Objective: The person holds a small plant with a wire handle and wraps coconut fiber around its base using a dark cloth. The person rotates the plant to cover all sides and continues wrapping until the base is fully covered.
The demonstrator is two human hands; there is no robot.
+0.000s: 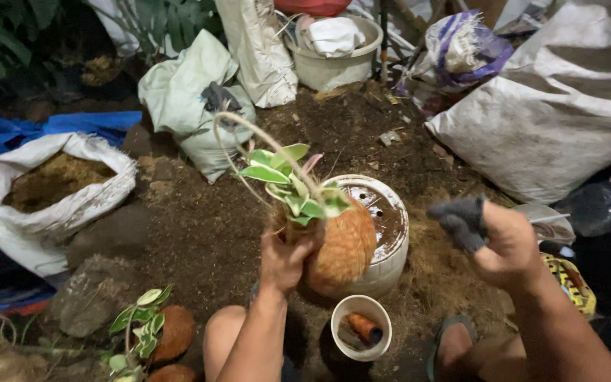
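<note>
big grey sack (560,106) runs off the right edge of the dirt patch (199,226). mid-patch, left hand (286,258) wraps tight around a coir ball plant (334,240) over an upturned white pot (390,233). right hand (500,244) pinches a dark cloth (461,219), fingers mostly hidden.

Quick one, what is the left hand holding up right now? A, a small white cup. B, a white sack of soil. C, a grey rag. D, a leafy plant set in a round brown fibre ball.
D: the left hand grips the plant in its fibre ball over the overturned white pot, while the right hand holds something dark grey.
</note>
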